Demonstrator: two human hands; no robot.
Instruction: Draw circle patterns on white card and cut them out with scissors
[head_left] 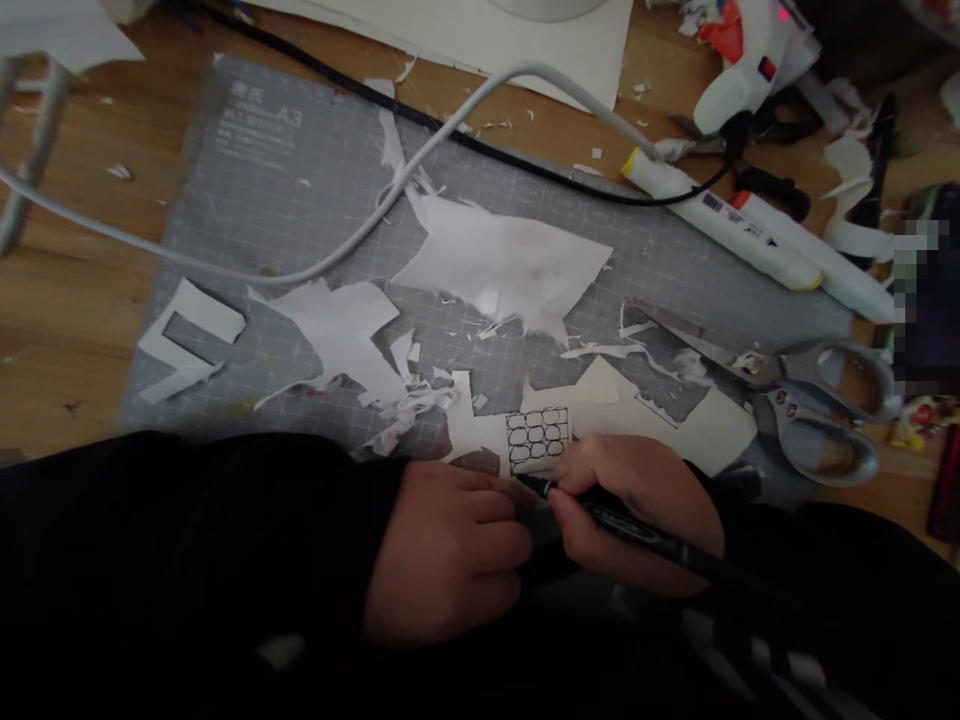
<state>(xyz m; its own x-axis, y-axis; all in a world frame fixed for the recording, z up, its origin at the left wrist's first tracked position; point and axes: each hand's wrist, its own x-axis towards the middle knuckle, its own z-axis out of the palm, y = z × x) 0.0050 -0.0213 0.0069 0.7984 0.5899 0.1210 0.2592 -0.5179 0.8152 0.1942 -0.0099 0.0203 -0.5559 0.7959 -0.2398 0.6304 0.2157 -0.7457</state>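
Observation:
My right hand [637, 510] is closed around a black marker pen [637, 530], its tip pointing left onto the lower edge of a cream paper cutout [480, 432]. A black-lined grid of rounded cells [538, 437] is drawn on that cutout. My left hand [454, 555] lies just left of the pen tip, fingers curled in and pressed at the cutout's near edge; its thumb is hidden. Beyond my right hand is a larger cream paper piece [675, 425]. Whether the two cream pieces are joined, I cannot tell.
Paper scraps [510, 265] litter a grey cutting mat [247, 210]. Open scissors [784, 390] lie at right. White markers [735, 225] and a glue gun [739, 70] are behind them. A white cable [330, 265] and a black cable [495, 150] cross the mat.

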